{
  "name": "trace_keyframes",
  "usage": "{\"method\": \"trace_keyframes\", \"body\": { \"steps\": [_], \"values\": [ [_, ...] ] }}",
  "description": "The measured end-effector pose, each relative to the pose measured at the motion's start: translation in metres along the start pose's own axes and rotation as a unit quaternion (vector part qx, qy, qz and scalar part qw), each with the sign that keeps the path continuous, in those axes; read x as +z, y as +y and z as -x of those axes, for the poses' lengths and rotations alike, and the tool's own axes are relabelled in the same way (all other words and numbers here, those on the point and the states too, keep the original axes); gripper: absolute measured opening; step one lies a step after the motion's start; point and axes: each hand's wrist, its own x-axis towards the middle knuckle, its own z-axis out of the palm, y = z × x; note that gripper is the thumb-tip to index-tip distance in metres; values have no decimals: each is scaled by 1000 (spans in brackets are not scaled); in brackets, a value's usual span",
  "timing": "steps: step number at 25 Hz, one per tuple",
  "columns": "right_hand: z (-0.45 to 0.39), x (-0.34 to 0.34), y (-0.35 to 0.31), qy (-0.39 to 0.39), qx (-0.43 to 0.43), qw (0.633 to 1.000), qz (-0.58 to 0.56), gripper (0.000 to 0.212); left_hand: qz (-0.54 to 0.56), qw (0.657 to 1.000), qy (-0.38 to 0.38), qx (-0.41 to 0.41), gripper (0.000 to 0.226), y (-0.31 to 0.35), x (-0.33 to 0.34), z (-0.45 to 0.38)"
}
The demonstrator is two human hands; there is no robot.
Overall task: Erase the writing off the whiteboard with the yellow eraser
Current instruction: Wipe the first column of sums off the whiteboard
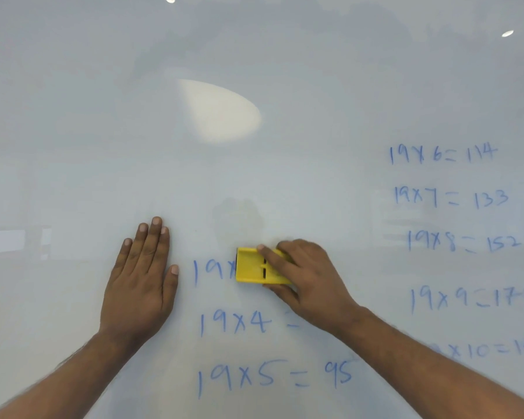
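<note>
The whiteboard [254, 164] fills the whole view. My right hand [306, 276] grips the yellow eraser [250, 266] and presses it on the board over a blue line that starts "19x" [214, 272]. Below it stand "19x4 =" [236, 323] and "19x5 = 95" [273, 378]. A second blue column [454, 222] on the right runs from "19x6 = 114" down to a "x10" line, partly hidden by my right forearm. My left hand [139, 285] lies flat on the board, fingers together, just left of the writing, holding nothing.
A bright oval light reflection [221, 111] sits on the board above the hands. Faint grey smudges show above the eraser and near the top. The board's upper and left areas carry no writing.
</note>
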Motion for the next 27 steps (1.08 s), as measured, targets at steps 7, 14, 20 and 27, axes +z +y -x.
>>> {"method": "trace_keyframes", "body": {
  "steps": [7, 14, 20, 27],
  "values": [
    [-3, -20, 30, -25, -69, 996, 49, 51, -8, 1000, -8, 5, 63, -2, -2, 11],
    [-23, 10, -19, 13, 0, 1000, -5, 52, -9, 1000, -4, 8, 63, -3, -2, 11],
    [1, -2, 0, -40, -118, 992, 35, 49, -8, 1000, 5, 9, 61, -3, -2, 13],
    [-38, 17, -35, 28, 15, 999, 0, 52, -4, 1000, 14, 18, 61, -5, 1, 13]
  ]
}}
